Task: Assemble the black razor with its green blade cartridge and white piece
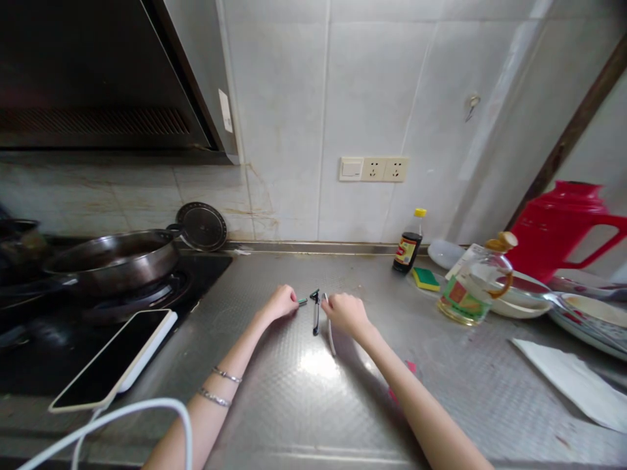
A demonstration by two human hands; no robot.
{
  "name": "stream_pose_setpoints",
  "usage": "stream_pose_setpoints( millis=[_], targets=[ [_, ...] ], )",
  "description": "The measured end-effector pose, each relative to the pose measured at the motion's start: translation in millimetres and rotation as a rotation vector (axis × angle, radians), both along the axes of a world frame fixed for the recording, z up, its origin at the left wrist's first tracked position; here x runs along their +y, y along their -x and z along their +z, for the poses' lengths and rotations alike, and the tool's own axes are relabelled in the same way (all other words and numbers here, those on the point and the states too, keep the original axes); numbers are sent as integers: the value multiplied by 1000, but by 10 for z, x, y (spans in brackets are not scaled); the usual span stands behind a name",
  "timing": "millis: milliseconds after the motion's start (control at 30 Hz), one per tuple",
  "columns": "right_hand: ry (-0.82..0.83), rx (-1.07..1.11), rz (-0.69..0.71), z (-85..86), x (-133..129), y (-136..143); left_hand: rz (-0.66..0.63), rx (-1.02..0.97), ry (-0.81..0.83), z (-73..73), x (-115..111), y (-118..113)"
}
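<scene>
A slim razor [316,316] with a dark head and a pale handle lies on the steel counter between my hands. My left hand [283,302] is closed just left of it, pinching a small thin green-and-dark piece [302,301] whose kind I cannot make out. On the razor's right side is my right hand [345,311], its fingers curled closed at the top of a thin white curved strip [331,339]. The hand covers the strip's upper end. A pink thing [410,367] is partly hidden beneath my right forearm.
At left are a phone [115,359] with a white cable, a steel pan [117,261] on the stove and a dark round disc [202,226]. At right stand a soy sauce bottle [407,245], sponge [426,279], glass oil jug [473,294], red thermos [563,228] and dishes.
</scene>
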State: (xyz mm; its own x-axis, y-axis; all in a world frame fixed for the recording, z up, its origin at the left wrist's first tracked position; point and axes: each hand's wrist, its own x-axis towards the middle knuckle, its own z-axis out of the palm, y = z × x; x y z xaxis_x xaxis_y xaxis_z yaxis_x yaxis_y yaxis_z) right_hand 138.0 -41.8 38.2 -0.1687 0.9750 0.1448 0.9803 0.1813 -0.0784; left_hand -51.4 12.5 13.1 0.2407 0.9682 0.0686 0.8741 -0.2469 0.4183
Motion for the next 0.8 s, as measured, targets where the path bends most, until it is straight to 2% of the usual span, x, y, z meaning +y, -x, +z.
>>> stream_pose_setpoints(
  millis=[100, 167, 267, 400, 533, 800],
  targets=[
    [-33, 127, -58, 10, 92, -219, -78, -75, -118, 23, -26, -35],
    [-52, 261, -36, -10, 160, -356, -137, -112, -174, 47, -57, -84],
    [-67, 481, 97, -60, 255, -502, -228, -139, -235, 92, -138, -189],
    [22, 694, 250, -113, 325, -584, -344, -127, -289, 156, -292, -339],
    [99, 744, 361, -112, 315, -601, -416, -71, -326, 202, -419, -435],
    [144, 733, 417, -78, 279, -577, -428, 50, -314, 219, -493, -496]
  ],
)
